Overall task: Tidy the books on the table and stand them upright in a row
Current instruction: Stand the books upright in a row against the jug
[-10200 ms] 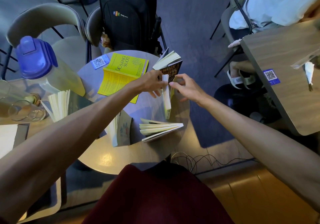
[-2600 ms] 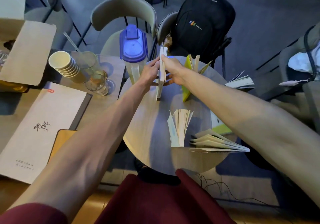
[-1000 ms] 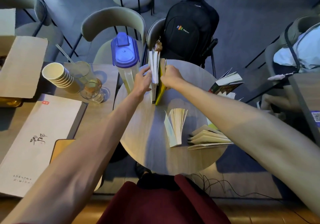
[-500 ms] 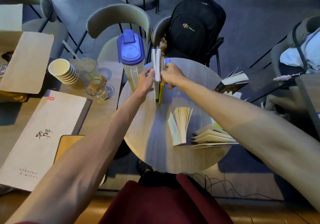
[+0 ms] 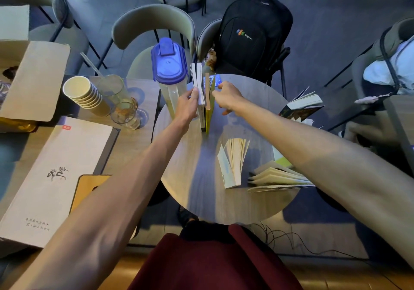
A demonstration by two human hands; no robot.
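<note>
Two closed books stand upright side by side at the far edge of the round table: a white book and a yellow book. My left hand grips the white book from its left. My right hand has curled fingers, and its thumb side is against the yellow book's right face. A pale book stands fanned open mid-table. Another open book lies with its pages spread at the right. A dark-covered book sits open at the right edge. A yellow-green cover shows under my right forearm.
A pitcher with a blue lid stands right next to the white book. The adjoining table holds stacked paper cups, glasses, a menu and a cardboard box. A black backpack sits on the chair behind. A person sits at the right.
The yellow book, splayed open 2.6 s ago, is now closed and pressed against the white book. Over the last second both hands straightened the pair upright.
</note>
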